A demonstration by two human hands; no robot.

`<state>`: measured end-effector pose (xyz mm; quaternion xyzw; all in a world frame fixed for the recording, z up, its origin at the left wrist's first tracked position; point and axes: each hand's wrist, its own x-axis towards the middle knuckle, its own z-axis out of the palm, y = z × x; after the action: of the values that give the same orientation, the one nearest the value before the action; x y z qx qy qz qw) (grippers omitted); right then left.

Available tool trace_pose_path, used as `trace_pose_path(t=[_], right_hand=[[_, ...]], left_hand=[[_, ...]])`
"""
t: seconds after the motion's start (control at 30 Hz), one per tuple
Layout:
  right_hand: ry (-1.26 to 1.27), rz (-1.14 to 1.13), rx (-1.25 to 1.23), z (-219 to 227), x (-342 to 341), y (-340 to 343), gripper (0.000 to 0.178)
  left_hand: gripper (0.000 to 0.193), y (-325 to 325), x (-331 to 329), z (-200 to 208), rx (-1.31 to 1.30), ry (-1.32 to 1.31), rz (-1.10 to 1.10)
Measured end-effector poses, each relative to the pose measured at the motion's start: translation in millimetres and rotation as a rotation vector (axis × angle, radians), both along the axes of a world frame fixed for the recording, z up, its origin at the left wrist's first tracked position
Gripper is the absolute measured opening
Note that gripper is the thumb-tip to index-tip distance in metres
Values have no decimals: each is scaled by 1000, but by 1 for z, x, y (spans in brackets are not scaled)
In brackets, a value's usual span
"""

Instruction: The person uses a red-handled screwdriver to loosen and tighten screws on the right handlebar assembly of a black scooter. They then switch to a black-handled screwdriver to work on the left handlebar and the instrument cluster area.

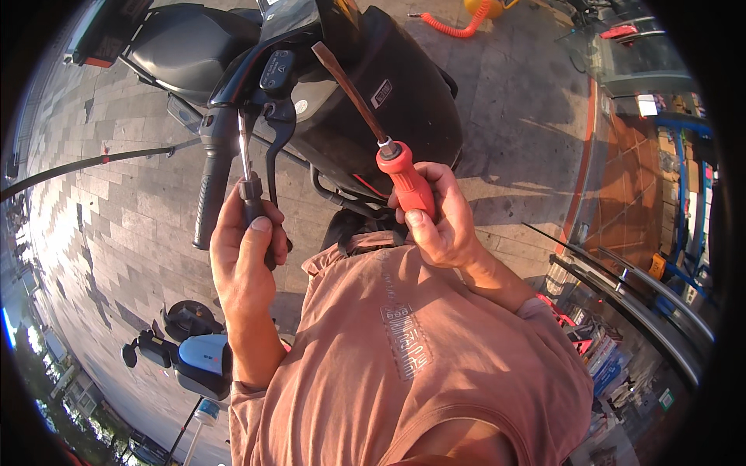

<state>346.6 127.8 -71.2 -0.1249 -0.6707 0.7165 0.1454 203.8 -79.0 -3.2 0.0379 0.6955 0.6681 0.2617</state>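
While left grip (242, 256) clasps black screwdriver (249, 188) left of the brake lever (272, 159), right grip (443, 225) clasps red screwdriver (395, 160) right of it; likely rigid, light; hold handles (414, 193).

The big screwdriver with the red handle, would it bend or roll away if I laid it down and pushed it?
The red-handled screwdriver probably wouldn't bend: its shank looks like solid brown metal. It might roll a little, because the handle in the right hand looks rounded, but the flat tip could make it wobble.
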Motion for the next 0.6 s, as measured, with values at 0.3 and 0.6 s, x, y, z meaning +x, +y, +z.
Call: trace_pose_path(t=[0.3, 0.6], right_hand=[[9, 15, -74, -5, -1, 15, 51], [-61, 42, -94, -6, -2, 19, 56]], left_hand=[[39, 42, -4, 4, 321, -512, 160], [27, 80, 20, -48, 608, -502, 365]])
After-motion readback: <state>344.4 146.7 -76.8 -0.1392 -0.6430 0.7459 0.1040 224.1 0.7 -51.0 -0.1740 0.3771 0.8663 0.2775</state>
